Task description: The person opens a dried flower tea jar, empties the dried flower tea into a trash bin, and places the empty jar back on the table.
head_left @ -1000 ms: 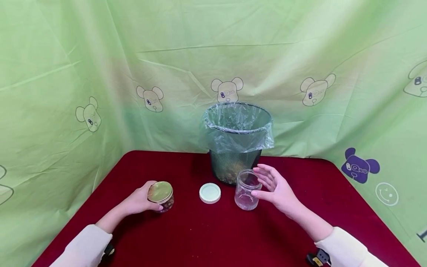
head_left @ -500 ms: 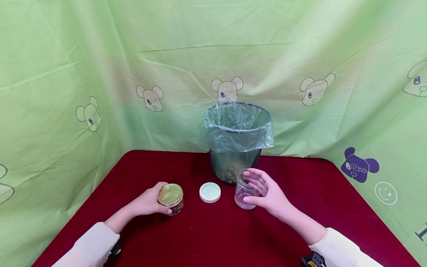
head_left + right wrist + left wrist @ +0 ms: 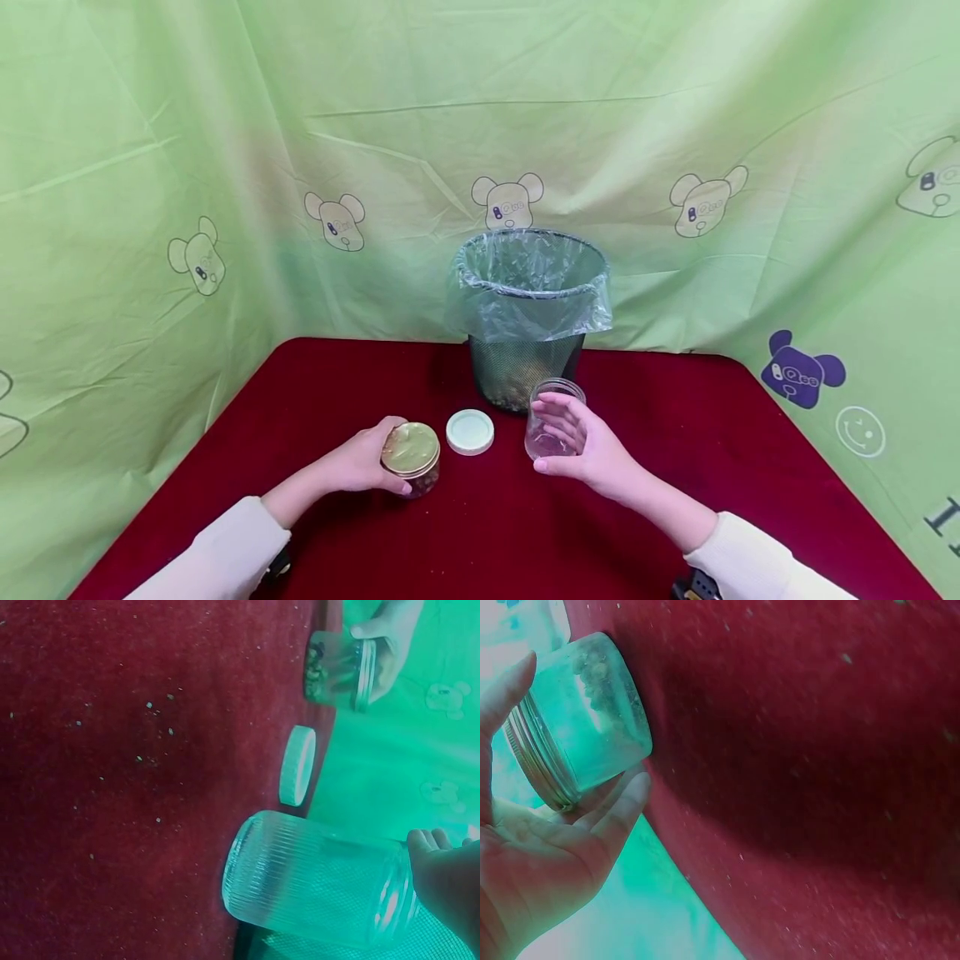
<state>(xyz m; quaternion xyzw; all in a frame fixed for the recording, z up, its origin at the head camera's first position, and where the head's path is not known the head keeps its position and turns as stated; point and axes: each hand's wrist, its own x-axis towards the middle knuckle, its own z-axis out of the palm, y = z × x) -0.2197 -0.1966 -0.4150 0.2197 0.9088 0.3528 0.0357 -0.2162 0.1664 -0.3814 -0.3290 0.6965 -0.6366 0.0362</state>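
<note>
My left hand (image 3: 365, 463) grips a small clear jar (image 3: 592, 712) with a gold lid (image 3: 411, 447). Its thumb and fingers sit on either side of the jar, which is upright with brown bits at the bottom. My right hand (image 3: 592, 446) is beside an upright clear glass jar (image 3: 315, 877) with no lid on. Its fingers are loosely bent near the jar's rim and do not close around it; whether they touch the glass I cannot tell. Between the two jars, a round white lid (image 3: 470, 431) lies on the table.
Behind the glass jar stands a black mesh waste bin (image 3: 517, 367) lined with a clear plastic bag (image 3: 525, 312). Small crumbs (image 3: 150, 705) dot the dark red tablecloth (image 3: 480, 533). A green printed curtain (image 3: 420, 125) encloses the table's back and sides.
The gold-lidded jar has moved right and nearer to me in my left hand, closer to the white lid. My right hand has shifted left, in front of the glass jar.
</note>
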